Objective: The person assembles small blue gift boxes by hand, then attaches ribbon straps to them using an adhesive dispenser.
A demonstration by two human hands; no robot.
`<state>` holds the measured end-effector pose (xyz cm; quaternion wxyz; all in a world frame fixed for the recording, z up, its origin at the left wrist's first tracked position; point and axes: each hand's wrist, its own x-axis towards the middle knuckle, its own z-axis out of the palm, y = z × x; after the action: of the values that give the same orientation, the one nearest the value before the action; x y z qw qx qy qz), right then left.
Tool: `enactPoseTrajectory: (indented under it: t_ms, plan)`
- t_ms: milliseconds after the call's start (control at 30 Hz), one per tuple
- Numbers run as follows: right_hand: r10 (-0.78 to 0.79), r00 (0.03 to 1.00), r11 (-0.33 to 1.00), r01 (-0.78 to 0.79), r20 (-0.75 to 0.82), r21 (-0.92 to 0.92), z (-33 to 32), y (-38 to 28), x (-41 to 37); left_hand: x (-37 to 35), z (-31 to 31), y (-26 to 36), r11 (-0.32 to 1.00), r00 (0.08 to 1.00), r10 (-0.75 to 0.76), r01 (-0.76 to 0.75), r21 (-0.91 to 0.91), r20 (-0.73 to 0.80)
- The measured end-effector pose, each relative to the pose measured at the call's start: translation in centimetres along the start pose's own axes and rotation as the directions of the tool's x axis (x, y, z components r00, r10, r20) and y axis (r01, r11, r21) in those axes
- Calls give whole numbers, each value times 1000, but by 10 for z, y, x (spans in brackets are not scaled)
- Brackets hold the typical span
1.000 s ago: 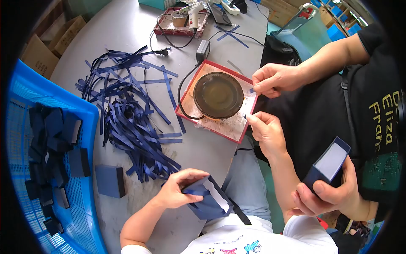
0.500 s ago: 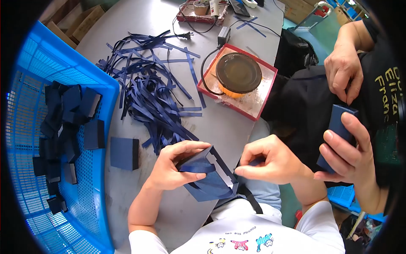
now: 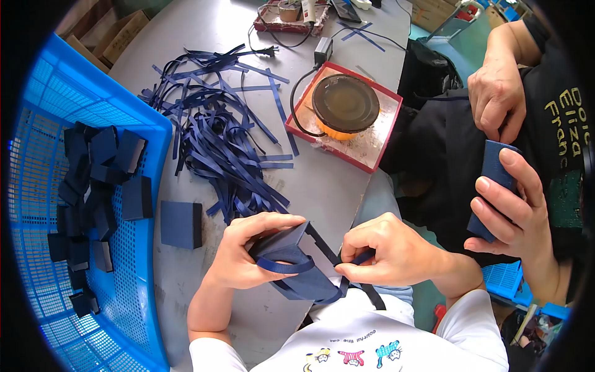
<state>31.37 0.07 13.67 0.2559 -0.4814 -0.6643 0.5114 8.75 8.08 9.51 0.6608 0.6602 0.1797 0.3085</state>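
Observation:
My left hand (image 3: 242, 251) is wrapped around an open dark blue box (image 3: 282, 243), tilted so its pale inside shows. A blue ribbon loop (image 3: 285, 267) curves over the box beside my left thumb. At the box's right edge my right hand (image 3: 396, 248) is closed in a pinch on a short piece of blue ribbon (image 3: 365, 255), its fingertips touching or very near the rim. How that ribbon joins the box is hidden by my fingers. On the table to the left of my left hand rests a closed blue box (image 3: 180, 224).
A blue plastic basket (image 3: 162, 186) with several small dark boxes (image 3: 102, 146) stands at left. Loose ribbons (image 3: 217, 149) are heaped on the table. Behind, a round pot (image 3: 345, 104) with a cable sits in a red-edged tray (image 3: 387, 133). At right, a co-worker's hands (image 3: 517, 204) hold another blue box (image 3: 496, 170).
My right hand has moved slightly left, bringing its fingertips to the box's edge. My left hand and the box have shifted slightly down and left. The co-worker's box has turned a little.

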Motion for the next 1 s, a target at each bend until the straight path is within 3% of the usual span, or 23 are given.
enactPoseTrajectory:
  t_ms: [133,233,300,400,433,467,500,533,600,633,667,733,767,867,1000]
  plan:
    - [-20,998,998,17,-54,-61,2,0,1,0,1,2,1000,1000,-2,2,9,-22]
    - [56,994,988,-69,-92,-141,4,0,2,0,2,1,999,999,-20,21,32,-34]
    - [-50,990,955,8,-133,-298,8,13,2,0,3,-1,998,999,-34,36,51,-29]
    - [-15,984,936,-49,-178,-349,1,16,2,1,4,-6,989,995,-57,68,133,-85]
    - [-200,955,925,109,-221,-363,-8,21,2,0,3,-7,995,989,-91,96,34,-121]
    - [-236,910,970,199,-342,-141,-12,26,1,-2,1,-9,991,980,-128,119,-66,-154]
    - [-230,824,968,248,-518,-36,-11,40,-5,-1,-2,-12,994,982,-99,91,-57,-161]
    - [-93,758,977,193,-645,87,-8,42,-12,-1,-3,-14,994,981,-98,90,-57,-166]
    - [12,816,958,156,-577,241,-3,42,-18,1,-4,-15,991,978,-113,97,-97,-175]
    - [102,882,877,138,-461,459,8,45,-16,2,-4,-16,991,979,-111,96,-96,-173]
    - [100,930,860,98,-353,501,20,59,-13,2,-2,-17,991,978,-119,107,-74,-174]
    - [395,909,529,-107,-133,842,33,58,-5,2,2,-19,990,975,-138,135,-27,-174]
    - [409,886,421,31,-220,907,37,60,2,2,3,-21,990,976,-139,137,-26,-165]
    - [417,820,431,201,-391,880,17,61,9,-6,-1,-28,980,948,-199,192,-56,-249]
    - [388,705,621,276,-594,734,-6,76,10,-23,-17,-37,954,904,-278,300,18,-324]
